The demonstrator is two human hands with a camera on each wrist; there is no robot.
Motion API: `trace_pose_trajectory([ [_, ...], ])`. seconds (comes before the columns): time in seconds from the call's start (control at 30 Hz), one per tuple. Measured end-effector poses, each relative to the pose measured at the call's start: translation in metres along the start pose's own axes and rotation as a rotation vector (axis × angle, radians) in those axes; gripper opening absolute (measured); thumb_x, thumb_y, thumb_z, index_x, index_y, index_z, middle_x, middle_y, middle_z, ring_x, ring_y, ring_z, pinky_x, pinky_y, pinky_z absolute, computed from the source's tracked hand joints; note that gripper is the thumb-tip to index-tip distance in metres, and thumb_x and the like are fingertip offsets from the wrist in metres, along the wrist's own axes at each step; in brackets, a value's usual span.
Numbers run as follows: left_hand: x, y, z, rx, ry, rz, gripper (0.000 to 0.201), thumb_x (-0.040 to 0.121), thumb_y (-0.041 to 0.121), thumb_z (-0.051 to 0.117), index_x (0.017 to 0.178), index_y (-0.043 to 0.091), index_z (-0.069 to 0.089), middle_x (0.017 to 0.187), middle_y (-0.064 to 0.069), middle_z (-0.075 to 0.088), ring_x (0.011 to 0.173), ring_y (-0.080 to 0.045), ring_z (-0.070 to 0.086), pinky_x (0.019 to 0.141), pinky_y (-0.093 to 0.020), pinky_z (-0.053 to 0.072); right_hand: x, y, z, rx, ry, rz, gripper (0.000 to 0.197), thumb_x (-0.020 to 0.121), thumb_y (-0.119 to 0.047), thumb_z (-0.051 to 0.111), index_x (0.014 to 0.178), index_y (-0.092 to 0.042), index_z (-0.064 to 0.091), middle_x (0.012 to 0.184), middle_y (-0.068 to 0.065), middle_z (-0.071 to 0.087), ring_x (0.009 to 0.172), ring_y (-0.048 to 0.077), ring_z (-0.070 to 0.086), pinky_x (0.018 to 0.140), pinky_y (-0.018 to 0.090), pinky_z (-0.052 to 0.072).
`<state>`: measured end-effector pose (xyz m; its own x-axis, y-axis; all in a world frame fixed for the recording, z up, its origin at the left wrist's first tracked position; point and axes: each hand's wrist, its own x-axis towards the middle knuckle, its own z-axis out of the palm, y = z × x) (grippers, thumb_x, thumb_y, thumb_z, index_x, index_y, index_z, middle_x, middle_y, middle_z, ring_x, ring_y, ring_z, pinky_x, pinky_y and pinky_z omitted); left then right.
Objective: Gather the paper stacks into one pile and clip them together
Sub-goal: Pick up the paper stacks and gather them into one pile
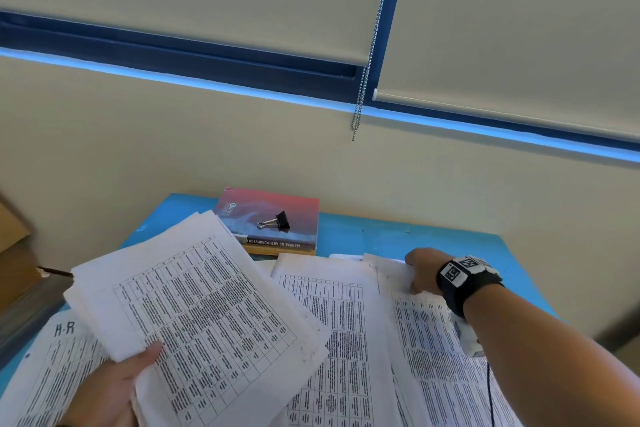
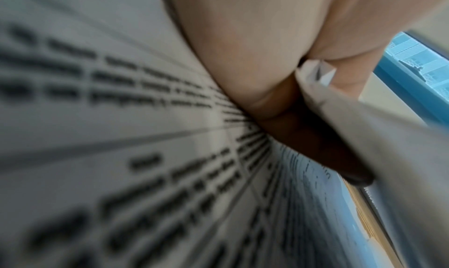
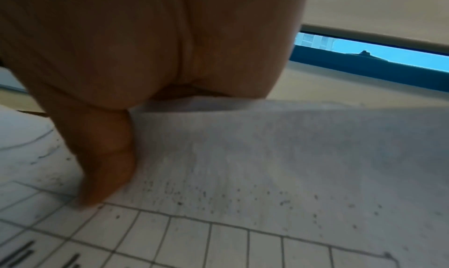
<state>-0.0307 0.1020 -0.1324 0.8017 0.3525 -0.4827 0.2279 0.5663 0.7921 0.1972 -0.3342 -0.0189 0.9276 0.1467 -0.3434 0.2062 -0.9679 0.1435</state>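
four paper stacks show on the blue tabletop [image 1: 433, 236]. the left hand [image 1: 110, 388] grips the lifted stack [image 1: 194, 305] by its near corner, long axis tilted away to the left. the right hand [image 1: 424, 270] pinches the far edge of the rightmost stack [image 1: 446, 357]. one binder clip [image 1: 275, 221] sits on two books [image 1: 273, 222], handles pointing left.

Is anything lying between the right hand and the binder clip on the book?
Nothing visible blocks it. The binder clip sits exposed on the book, beyond the middle stack. The right hand itself, though, pinches the right stack.
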Motion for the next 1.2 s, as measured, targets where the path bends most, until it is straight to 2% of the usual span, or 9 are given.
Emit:
trace_pose_trajectory([
  [0.2, -0.008, -0.004, -0.001, 0.02, 0.031, 0.035, 0.043, 0.069, 0.017, 0.077, 0.111, 0.017, 0.07, 0.119, -0.017, 0.071, 0.11, -0.044, 0.064, 0.102, -0.066, 0.039, -0.047, 0.024, -0.027, -0.019, 0.056, 0.021, 0.04, 0.09, -0.023, 0.06, 0.128, -0.012, 0.056, 0.134, 0.006, 0.056, 0.125, 0.026, 0.052, 0.099, 0.034, 0.044],
  [0.33, -0.018, 0.0, 0.01, -0.018, -0.002, 0.039, 0.038, 0.078, 0.009, 0.071, 0.115, 0.014, 0.067, 0.123, -0.021, 0.068, 0.113, -0.045, 0.062, 0.103, -0.065, 0.04, -0.092, 0.027, -0.074, 0.024, 0.201, 0.004, 0.045, 0.092, -0.026, 0.058, 0.136, -0.019, 0.052, 0.138, 0.004, 0.054, 0.126, 0.024, 0.051, 0.102, 0.031, 0.04],
  [0.57, -0.05, 0.054, 0.057, 0.19, -0.1, 0.283, 0.037, 0.093, 0.005, 0.06, 0.129, 0.011, 0.061, 0.121, -0.01, 0.07, 0.111, -0.032, 0.065, 0.106, -0.053, 0.042, -0.189, 0.002, -0.193, -0.116, 0.482, -0.092, 0.002, 0.091, -0.026, 0.06, 0.091, -0.027, 0.061, 0.086, -0.006, 0.063, 0.078, 0.016, 0.054, 0.07, 0.03, 0.04],
  [0.77, -0.08, 0.123, 0.086, 0.607, 0.008, 0.576, 0.014, 0.096, 0.016, 0.062, 0.109, 0.016, 0.065, 0.099, -0.001, 0.07, 0.094, -0.023, 0.064, 0.084, -0.031, 0.046, -0.276, -0.028, -0.269, -0.069, 0.722, -0.169, 0.016, 0.082, -0.026, 0.071, 0.075, -0.034, 0.06, 0.07, -0.008, 0.062, 0.069, 0.017, 0.057, 0.072, 0.039, 0.051],
  [0.87, -0.096, 0.14, 0.092, 0.688, -0.034, 0.615, 0.012, 0.097, 0.021, 0.06, 0.108, 0.021, 0.066, 0.096, 0.006, 0.069, 0.093, -0.02, 0.065, 0.082, -0.03, 0.048, -0.298, -0.049, -0.28, -0.031, 0.741, -0.266, 0.021, 0.078, -0.03, 0.072, 0.073, -0.045, 0.058, 0.063, -0.011, 0.061, 0.065, 0.012, 0.057, 0.07, 0.037, 0.05],
  [0.97, -0.107, 0.145, 0.1, 0.699, -0.081, 0.616, 0.011, 0.097, 0.02, 0.061, 0.104, 0.023, 0.068, 0.101, 0.003, 0.074, 0.097, -0.022, 0.069, 0.095, -0.042, 0.052, -0.298, -0.078, -0.273, 0.021, 0.667, -0.331, 0.018, 0.081, -0.027, 0.068, 0.068, -0.032, 0.057, 0.066, -0.01, 0.059, 0.064, 0.01, 0.052, 0.063, 0.032, 0.043],
  [1.07, -0.122, 0.142, 0.105, 0.704, -0.17, 0.638, 0.013, 0.096, 0.019, 0.062, 0.104, 0.024, 0.071, 0.099, 0.004, 0.078, 0.096, -0.02, 0.072, 0.096, -0.046, 0.053, -0.276, -0.106, -0.257, 0.025, 0.611, -0.423, 0.007, 0.085, -0.029, 0.069, 0.084, -0.033, 0.063, 0.082, -0.012, 0.062, 0.079, 0.01, 0.057, 0.076, 0.035, 0.046],
  [1.13, -0.133, 0.14, 0.107, 0.718, -0.229, 0.638, 0.015, 0.096, 0.018, 0.062, 0.106, 0.023, 0.072, 0.098, 0.005, 0.078, 0.095, -0.018, 0.073, 0.093, -0.041, 0.055, -0.255, -0.119, -0.247, 0.037, 0.596, -0.469, 0.023, 0.086, -0.031, 0.067, 0.109, -0.027, 0.065, 0.11, -0.006, 0.065, 0.1, 0.019, 0.06, 0.092, 0.041, 0.048],
  [1.2, -0.145, 0.138, 0.109, 0.709, -0.279, 0.629, 0.018, 0.097, 0.012, 0.059, 0.106, 0.019, 0.072, 0.096, 0.007, 0.079, 0.095, -0.014, 0.073, 0.086, -0.028, 0.057, -0.238, -0.126, -0.238, 0.066, 0.598, -0.5, 0.03, 0.087, -0.033, 0.066, 0.115, -0.022, 0.062, 0.119, -0.002, 0.062, 0.108, 0.023, 0.059, 0.095, 0.044, 0.048],
])
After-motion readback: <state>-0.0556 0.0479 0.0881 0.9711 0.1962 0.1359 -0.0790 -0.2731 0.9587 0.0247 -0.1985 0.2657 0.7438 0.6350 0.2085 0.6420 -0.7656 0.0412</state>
